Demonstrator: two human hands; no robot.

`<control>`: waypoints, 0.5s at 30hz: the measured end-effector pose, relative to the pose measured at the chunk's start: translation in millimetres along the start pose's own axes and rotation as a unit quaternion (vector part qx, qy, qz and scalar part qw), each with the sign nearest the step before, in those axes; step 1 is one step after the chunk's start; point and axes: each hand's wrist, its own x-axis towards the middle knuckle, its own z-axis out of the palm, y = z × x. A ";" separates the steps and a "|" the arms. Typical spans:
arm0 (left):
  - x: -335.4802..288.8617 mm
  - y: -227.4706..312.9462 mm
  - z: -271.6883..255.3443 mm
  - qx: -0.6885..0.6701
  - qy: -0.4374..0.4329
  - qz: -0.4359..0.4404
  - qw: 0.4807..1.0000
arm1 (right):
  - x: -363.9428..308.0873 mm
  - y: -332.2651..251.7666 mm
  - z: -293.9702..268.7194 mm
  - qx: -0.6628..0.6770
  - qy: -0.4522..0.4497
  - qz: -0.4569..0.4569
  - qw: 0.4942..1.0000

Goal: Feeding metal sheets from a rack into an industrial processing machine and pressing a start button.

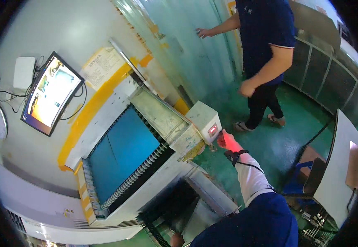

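Steadily now: just left of my right hand (227, 141) sits the white, boxy housing (203, 117) with its red display (213, 130). Whether either hand is spread or pinching, I cannot tell; my left hand (177, 240) is lower. Light, controlled contact seems best.

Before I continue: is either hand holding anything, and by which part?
No held object shows in the right hand, beside the white box with a red display. The left hand, cut off at the bottom edge, cannot be judged.
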 end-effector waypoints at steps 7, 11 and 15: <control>-6.2 -7.3 7.8 -0.007 -0.002 -0.003 1.000 | -15.0 10.9 13.1 0.053 -0.004 0.020 0.998; 0.1 2.0 16.5 0.012 0.011 0.051 0.999 | 23.0 7.7 -2.7 0.121 -0.061 -0.037 0.990; 9.6 -3.9 36.8 -0.086 -0.043 -0.017 0.995 | 39.0 9.5 3.0 0.138 -0.080 -0.023 0.987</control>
